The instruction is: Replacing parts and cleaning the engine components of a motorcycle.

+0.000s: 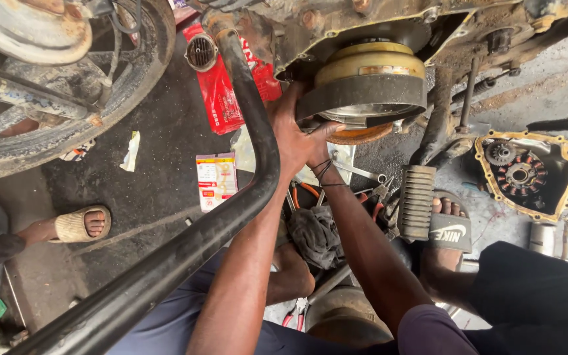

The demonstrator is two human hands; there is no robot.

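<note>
Hands first: we see both reaching up from below to the round, dirty-yellow metal flywheel with its dark outer band (366,82), which sits in the opened side of the grimy grey engine casing (336,29) at the top of the view. The left hand (292,135) lies flat against the dark band's left edge, fingers spread and wrapped partway round it, so it is holding the rotor itself rather than any tool. The right hand (327,141) comes in just beneath, thumb pointing toward the underside of the rotor near a rusty orange disc edge (361,135); its fingers are hidden behind the left hand, so we cannot tell whether they close on anything. Two hands on one heavy round part suggests steadying from the side and below (the part hangs above the person's lap).

A thick black bent steel tube (231,217) crosses in front of the left forearm, which is why that arm passes behind it. On the ground to the right lies a removed dark engine side cover with a yellowish gasket rim and a coil ring inside (527,172), set face up. A ribbed grey footrest (415,200) stands beside a foot in a black slide sandal (448,227). A dark rag (313,233) and red-handled pliers (294,315) rest near the knees, within reach.
</note>
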